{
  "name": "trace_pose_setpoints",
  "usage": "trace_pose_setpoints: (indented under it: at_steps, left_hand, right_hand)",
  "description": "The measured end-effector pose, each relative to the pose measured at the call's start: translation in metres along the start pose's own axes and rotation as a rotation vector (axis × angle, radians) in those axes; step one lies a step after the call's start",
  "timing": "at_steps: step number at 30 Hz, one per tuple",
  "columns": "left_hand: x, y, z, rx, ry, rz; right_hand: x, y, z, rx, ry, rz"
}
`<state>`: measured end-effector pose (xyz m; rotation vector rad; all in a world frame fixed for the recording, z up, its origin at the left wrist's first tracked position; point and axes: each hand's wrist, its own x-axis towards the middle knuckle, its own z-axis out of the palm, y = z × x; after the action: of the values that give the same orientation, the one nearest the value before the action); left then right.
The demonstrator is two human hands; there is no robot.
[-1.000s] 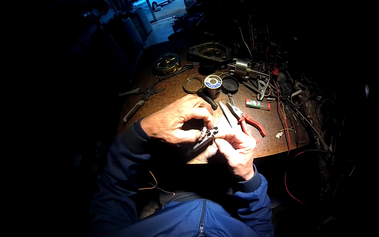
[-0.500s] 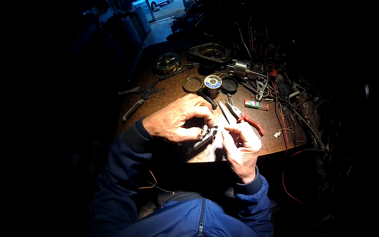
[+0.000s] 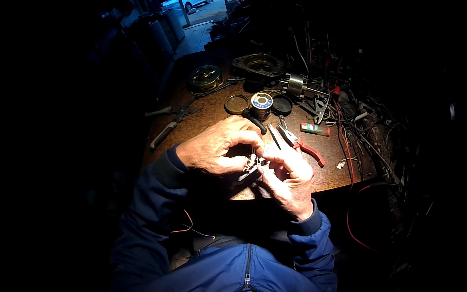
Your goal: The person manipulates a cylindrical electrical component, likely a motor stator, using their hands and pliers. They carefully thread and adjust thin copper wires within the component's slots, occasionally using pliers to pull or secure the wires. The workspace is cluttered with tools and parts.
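Note:
Near the front edge of the wooden table, my left hand (image 3: 219, 146) is closed on a small wired part (image 3: 251, 163), with pale metal pieces and thin wires above a dark base. Glare and fingers hide much of its shape. My right hand (image 3: 290, 182) pinches at the right side of that part, thumb and forefinger close together; whatever sits between the tips is too small to make out. Just beyond the right hand lie red-handled pliers (image 3: 307, 150) and slim pointed tweezers (image 3: 275, 136).
Behind the hands stand a solder spool (image 3: 261, 103), a round metal ring (image 3: 237, 104) and a black round cap (image 3: 282, 104). White-handled pliers (image 3: 170, 127) lie at left, a red-and-green cylinder (image 3: 315, 129) at right. Tangled wires (image 3: 357, 126) crowd the right edge; a metal housing (image 3: 260, 64) sits farther back.
My right hand has moved left and slightly down, bringing its fingertips onto the wired part. The left hand has stayed in place, holding it.

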<state>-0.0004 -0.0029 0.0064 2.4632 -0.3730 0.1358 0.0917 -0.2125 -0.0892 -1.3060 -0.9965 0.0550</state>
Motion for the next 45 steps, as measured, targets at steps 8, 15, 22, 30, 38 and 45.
trace_pose_setpoints:
  at_steps: [8, 15, 22, 30, 38, 45]
  left_hand:
    - [0.000, 0.000, 0.000, -0.002, 0.001, 0.004]
    - [0.000, 0.000, 0.000, -0.009, 0.014, 0.016]
    - [0.000, 0.000, 0.000, -0.012, 0.012, 0.007]
    - [0.000, -0.003, 0.002, -0.008, 0.029, 0.020]
    - [0.001, 0.001, 0.000, -0.018, 0.010, 0.023]
    - [0.000, 0.001, 0.001, -0.013, 0.026, 0.012]
  right_hand:
    - [0.006, -0.007, -0.006, -0.151, 0.014, -0.148]
    - [0.011, -0.007, -0.003, -0.330, 0.034, -0.353]
    - [0.011, -0.021, -0.010, -0.289, -0.099, -0.172]
    - [0.008, -0.014, 0.003, -0.042, -0.039, 0.118]
    - [0.009, -0.020, 0.002, 0.435, -0.100, 0.546]
    - [0.011, -0.016, 0.000, 0.575, -0.067, 0.588]
